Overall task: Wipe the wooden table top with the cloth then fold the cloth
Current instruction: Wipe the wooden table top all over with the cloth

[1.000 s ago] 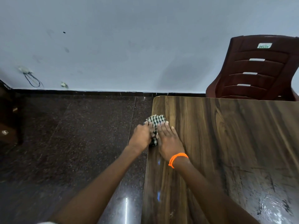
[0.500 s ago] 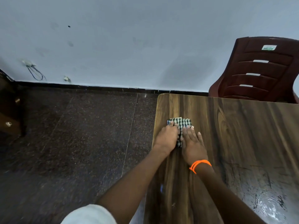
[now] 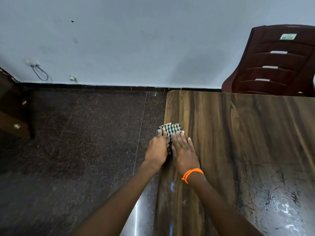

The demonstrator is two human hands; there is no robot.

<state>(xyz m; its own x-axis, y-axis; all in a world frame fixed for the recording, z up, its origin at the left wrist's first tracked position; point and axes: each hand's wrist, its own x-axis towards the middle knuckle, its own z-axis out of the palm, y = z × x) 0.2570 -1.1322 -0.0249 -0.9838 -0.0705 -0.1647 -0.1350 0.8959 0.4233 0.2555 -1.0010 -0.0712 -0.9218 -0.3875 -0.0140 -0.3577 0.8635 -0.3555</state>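
A small black-and-white checked cloth (image 3: 171, 129) lies bunched at the left edge of the wooden table top (image 3: 238, 142), partly overhanging it. My left hand (image 3: 157, 149) and my right hand (image 3: 185, 151) press flat on the cloth side by side, fingers forward, covering its near part. The left hand hangs partly past the table edge. An orange band circles my right wrist.
A dark red plastic chair (image 3: 276, 62) stands behind the table's far right. Dark speckled floor (image 3: 76, 142) lies to the left, with dark wooden furniture (image 3: 12, 120) at the far left. A pale wall (image 3: 136, 40) runs behind. The table's near right surface shines with a wet-looking glare.
Both hands slid the cloth right onto the table, then back left to the table's edge, staying pressed on it.
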